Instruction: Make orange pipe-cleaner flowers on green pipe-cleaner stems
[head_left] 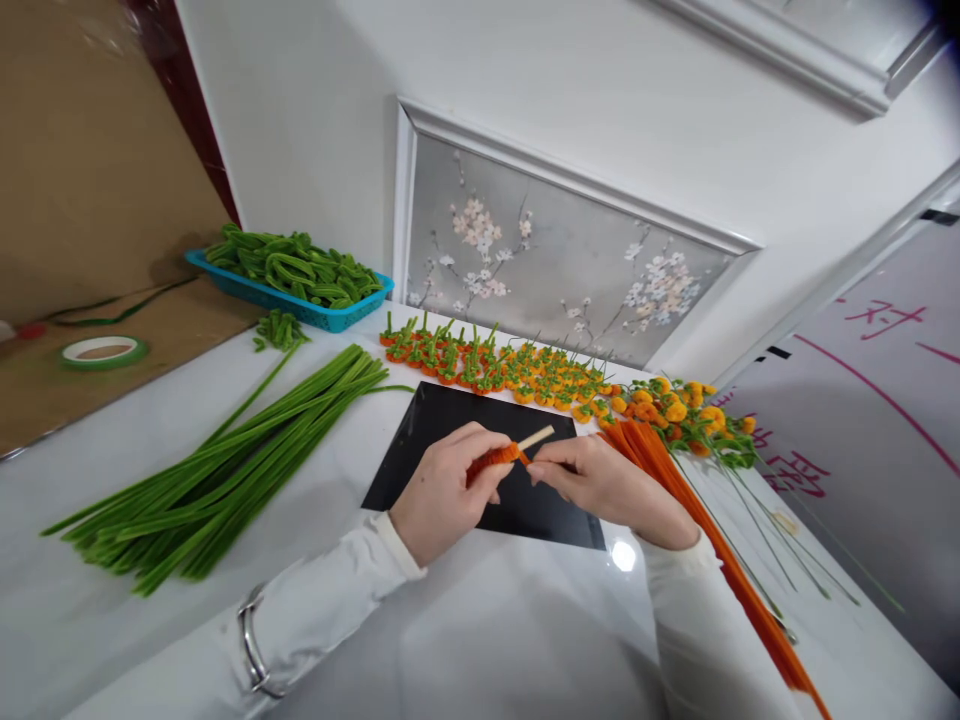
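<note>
Far left of the black mat [555,515] lies a green and white roll of tape [139,352]. Closer, on the mat's left, is a big pile of long, fuzzy green stems [232,470]. Over the mat, the left hand [454,485] is closed around a fuzzy orange strip [504,456]. The strip is bright and goes round a pale stick [538,437] in snug rings. The stick's bare end pokes out, up and to the right. The right hand [592,475] has its fingertips pinched together on the strip's loose end. Right of the mat are lots of long orange stems [709,540]. Farther right of the mat, a pale board [885,420] has pink writing [885,318]; one sign looks like 对, but the rest is hard to read.
</note>
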